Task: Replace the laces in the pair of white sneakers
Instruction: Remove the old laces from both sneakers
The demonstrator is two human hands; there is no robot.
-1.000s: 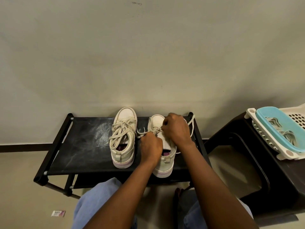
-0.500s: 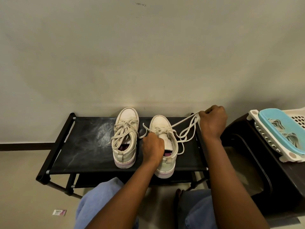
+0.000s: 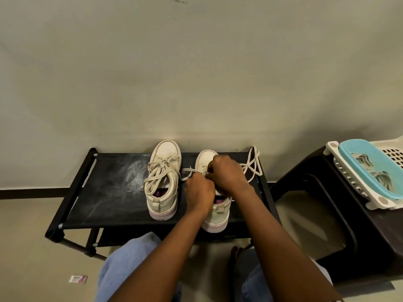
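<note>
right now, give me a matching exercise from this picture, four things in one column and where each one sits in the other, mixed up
Things:
1 laced sneaker
2 second sneaker
3 blue tray
4 small packet

Places:
A on the floor
B under the left hand and right hand, which pinch its lace
C on the white basket, far right
D untouched on the black rack

Pairs: 1-D, 2-B, 3-C, 4-A

We reach both bare forearms forward, hands close together. Our left hand (image 3: 199,190) curls fist-like and our right hand (image 3: 226,173) arches just beyond it, both gripping a flat white lace (image 3: 254,159).
</note>
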